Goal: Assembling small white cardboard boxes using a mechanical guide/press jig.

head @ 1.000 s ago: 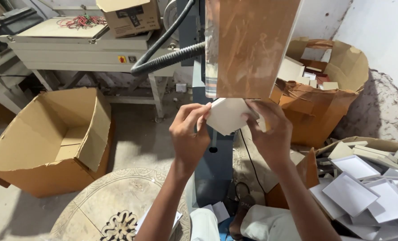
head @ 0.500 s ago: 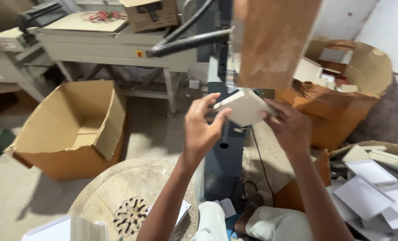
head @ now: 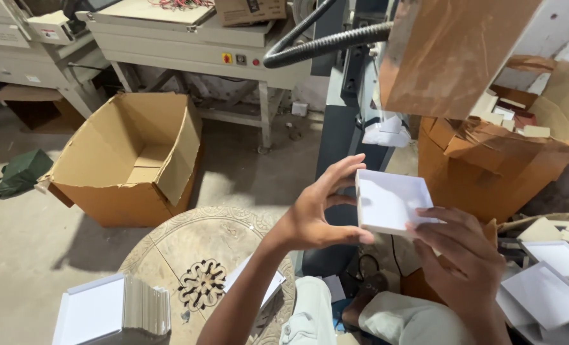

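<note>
I hold a shallow white box tray (head: 392, 202) in front of me, between both hands. My left hand (head: 314, 214) grips its left edge: the fingers (head: 339, 171) curl over the top corner and the thumb presses under the lower corner. My right hand (head: 464, 260) is half open, its fingertips resting on the tray's lower right edge; I cannot tell whether that thumb closes beneath it.

Judged step: the formed tray is in hand and being turned for checking, not yet set down. The next move, as I judge it, calls for a firm two-sided grip so the thin walls do not buckle, then a level carry.

The open side of the tray faces up and toward me. The tray is almost square; its slightly longer axis runs from my left hand across to my right.

Below my left forearm stands a round patterned table (head: 189, 246) with a stack of white trays (head: 115, 313) at its near left.
</note>
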